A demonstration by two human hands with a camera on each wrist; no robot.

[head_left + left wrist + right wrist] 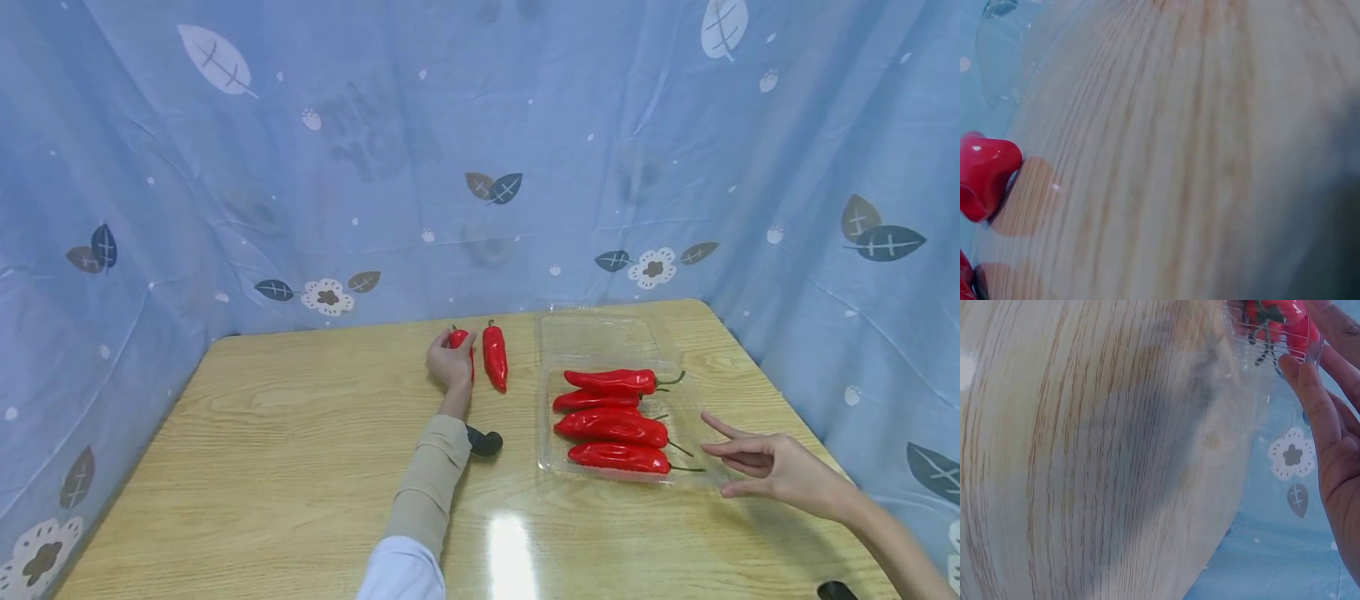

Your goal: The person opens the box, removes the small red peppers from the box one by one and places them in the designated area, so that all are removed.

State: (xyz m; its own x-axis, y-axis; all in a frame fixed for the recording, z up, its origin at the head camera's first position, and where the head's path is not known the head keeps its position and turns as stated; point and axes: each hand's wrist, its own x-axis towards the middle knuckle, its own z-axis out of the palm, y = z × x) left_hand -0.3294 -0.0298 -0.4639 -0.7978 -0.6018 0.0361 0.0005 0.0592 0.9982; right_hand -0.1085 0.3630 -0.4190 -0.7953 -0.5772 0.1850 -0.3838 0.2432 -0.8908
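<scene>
In the head view my left hand [450,362] grips a red pepper [458,337] by its stem end, covering part of it. A second red pepper [495,357] lies just to the right. Several more red peppers [611,427] lie crosswise in a clear plastic box [545,417], stems toward the right. My right hand [787,468] is at the box's right side with its fingers extended, holding nothing. The right wrist view has this hand [1335,434] by the clear box wall. At the left wrist view's edge is a glossy red pepper [988,178].
The box's clear lid [596,333] lies folded back behind it. A black curved object [483,442] shows beside the left forearm on the wooden table [300,467]. Another dark object [835,590] is at the lower right. A blue patterned curtain [420,167] encloses the table.
</scene>
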